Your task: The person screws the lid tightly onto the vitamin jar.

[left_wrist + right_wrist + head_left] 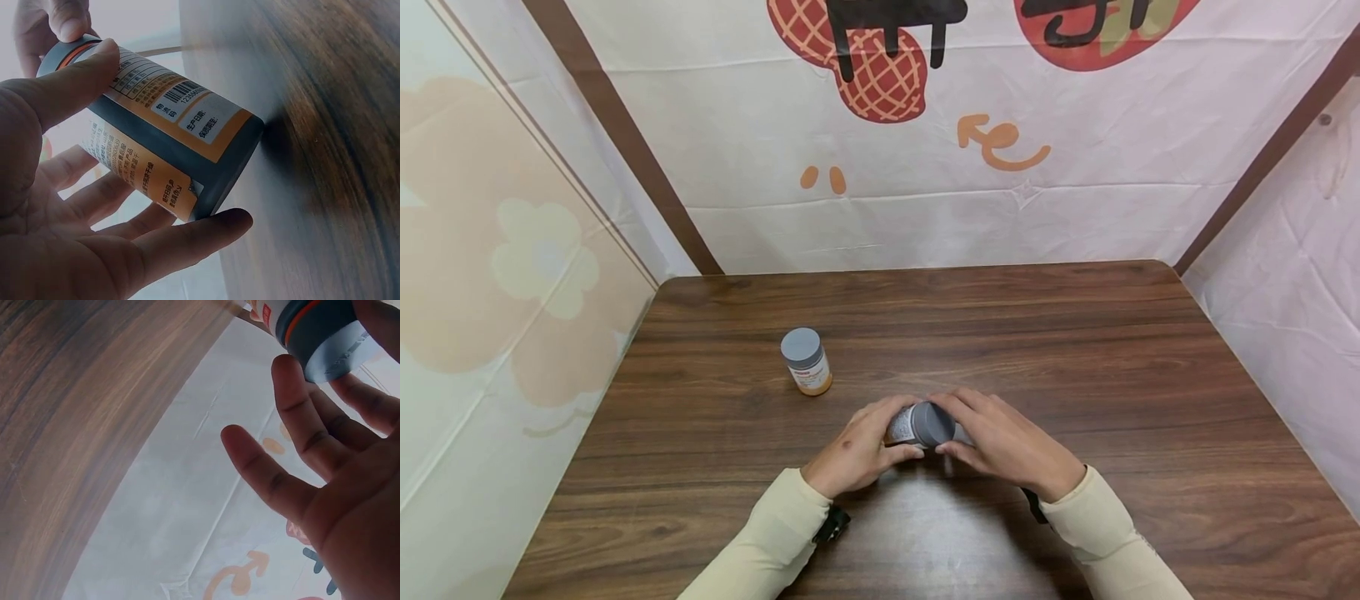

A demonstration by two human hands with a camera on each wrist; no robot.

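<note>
Tilted over the middle of the table, a plastic jar [147, 103] with a grey screw lid [936, 423] lies between both hands. Its label is orange and dark with printed text and a barcode. My left hand [857, 446] holds the jar's body, thumb on one side and fingers on the other. On the lid, my right hand [1011, 437] has its thumb and some fingers against the rim, while other fingers extend free in the right wrist view. An orange band shows just below the lid [340, 350]. Whether the jar's base touches the table is unclear.
A second grey-lidded jar [807, 362], with a white and orange label, stands upright to the left, farther back. The brown wooden table [1037, 333] meets a printed cloth backdrop [925, 225] behind it and cloth walls at both sides.
</note>
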